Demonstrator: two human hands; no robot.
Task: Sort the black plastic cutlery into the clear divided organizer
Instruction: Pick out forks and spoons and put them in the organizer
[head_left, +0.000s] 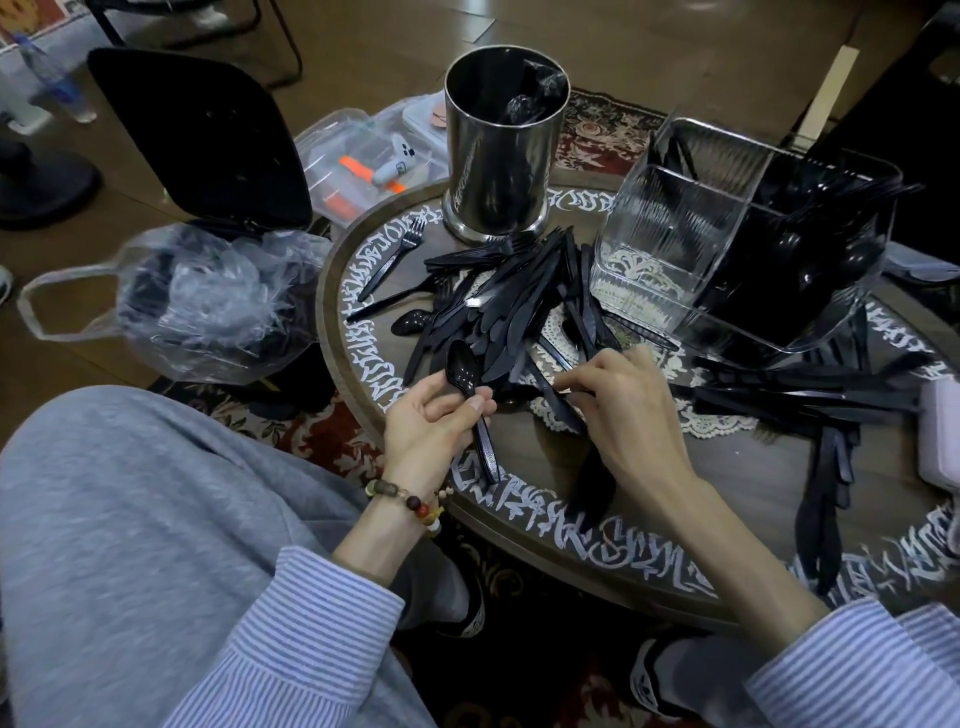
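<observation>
The round table (524, 457) is crowded; a loose heap of black cutlery (514, 301) fills its middle, reaching from the steel canister (498, 150) at the far edge almost to the clear organizer (670, 249) on the right; no bare lane shows between heap and organizer. A second spread of cutlery (810, 400) bars the right side below the organizer (its open top is unobstructed from above). Bare wood lies near the front edge, beneath the right hand (618, 410); off the table's left, a plastic-lined bin (208, 296) stands close.
</observation>
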